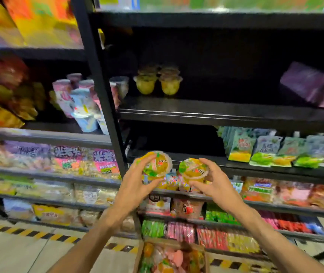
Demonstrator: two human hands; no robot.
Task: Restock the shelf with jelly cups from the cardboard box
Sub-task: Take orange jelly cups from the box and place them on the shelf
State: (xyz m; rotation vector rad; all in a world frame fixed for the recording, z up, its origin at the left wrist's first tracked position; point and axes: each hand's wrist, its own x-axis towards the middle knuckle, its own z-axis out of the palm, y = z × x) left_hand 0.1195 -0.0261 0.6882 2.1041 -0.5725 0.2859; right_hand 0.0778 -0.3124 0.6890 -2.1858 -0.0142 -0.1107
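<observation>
The box (170, 257) below holds many cups, four cups (158, 79) stand on the shelf (216, 113), and left hand (137, 182) and right hand (216, 184) each grip one cup below it: restocking is early.

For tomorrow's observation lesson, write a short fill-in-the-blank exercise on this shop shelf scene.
1. Each hand, left hand and right hand, holds one jelly ____.
2. The cardboard box stands on the ____.
3. The jelly cups on the shelf stand ____ the hands.

Missing words: cup; floor; above
</observation>
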